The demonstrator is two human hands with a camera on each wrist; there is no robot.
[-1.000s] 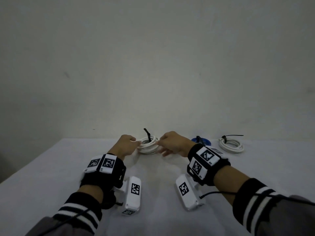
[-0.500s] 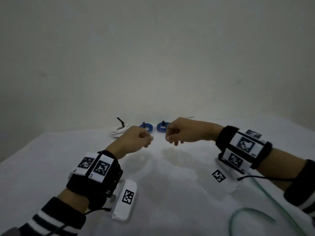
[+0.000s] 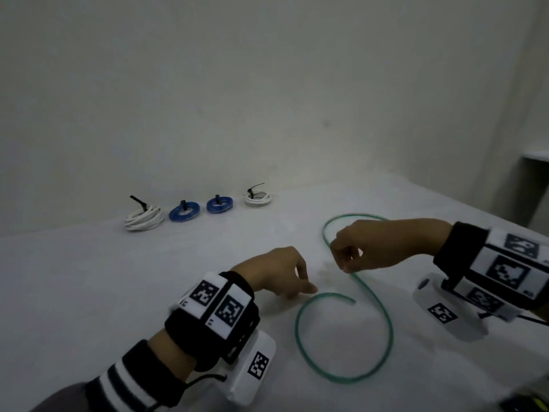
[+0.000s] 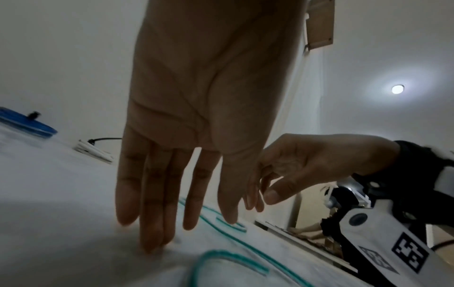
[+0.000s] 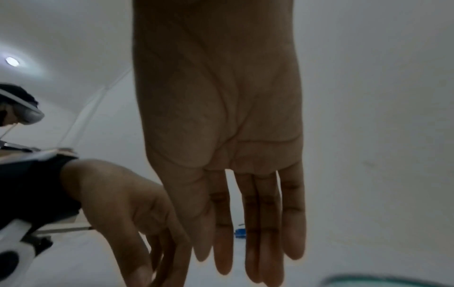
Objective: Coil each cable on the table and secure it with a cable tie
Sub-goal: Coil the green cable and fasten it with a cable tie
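Note:
A loose green cable [image 3: 386, 325] lies on the white table [image 3: 89, 278] in an S-shaped curve; its cut end [image 3: 353, 301] is near my left hand. My left hand [image 3: 303, 288] points its straight fingers [image 4: 157, 229] down, tips touching the table beside the cable [image 4: 228, 258]. My right hand [image 3: 341, 263] hovers over the cable's middle stretch, which runs under its fingers. In the right wrist view those fingers [image 5: 248, 252] hang straight and hold nothing, with a bit of green cable [image 5: 393, 281] below.
Along the back wall stand tied coils in a row: a white coil [image 3: 144, 218], two blue coils [image 3: 184, 211] [image 3: 219, 204] and another white coil [image 3: 258, 199], each with a black tie. The table edge [image 3: 475, 203] runs on the right.
Both hands let go of the white coil, which now stands in the back row. They moved right and nearer, to the loose green cable. The head view swung right.

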